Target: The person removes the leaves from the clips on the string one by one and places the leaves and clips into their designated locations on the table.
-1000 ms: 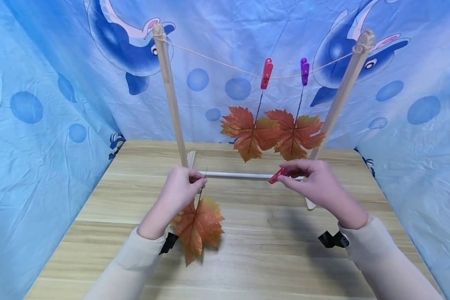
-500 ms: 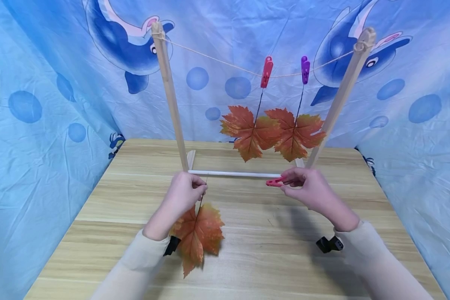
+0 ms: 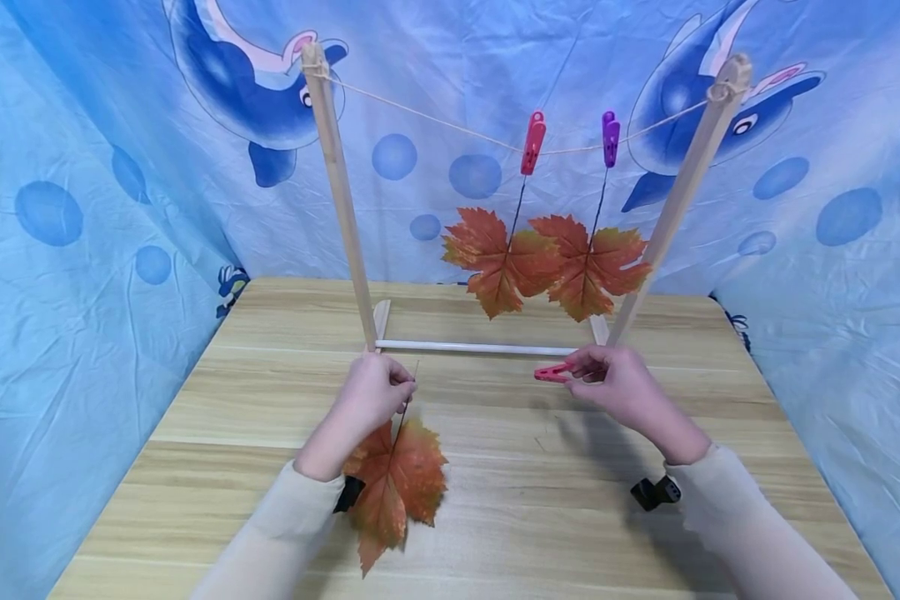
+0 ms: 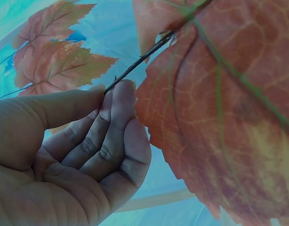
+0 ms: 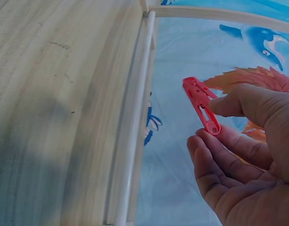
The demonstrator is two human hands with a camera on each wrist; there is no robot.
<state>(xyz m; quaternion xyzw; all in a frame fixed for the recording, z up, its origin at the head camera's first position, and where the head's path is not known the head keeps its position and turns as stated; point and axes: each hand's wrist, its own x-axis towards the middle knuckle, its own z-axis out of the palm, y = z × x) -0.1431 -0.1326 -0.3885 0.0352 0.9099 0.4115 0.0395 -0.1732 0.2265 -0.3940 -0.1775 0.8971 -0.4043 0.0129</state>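
Note:
My left hand pinches the dark stem of an orange maple leaf between thumb and fingertips. The leaf hangs below that hand, and its veined surface fills the right of the left wrist view. Over on the right, my right hand holds a red clothespin between thumb and fingers, its narrow end pointing left in the head view. Higher up, a red clothespin and a purple clothespin sit on a string, each with a maple leaf hanging by its stem.
The string spans two wooden posts, a left post and a right post. A white rod joins them low down, beyond my hands. Wooden tabletop lies below, with a blue dolphin-print curtain around it.
Both hands have come lower and slightly nearer to me, the leaf moving down with the left. The red clothespin in my right hand has turned from slanted to nearly level.

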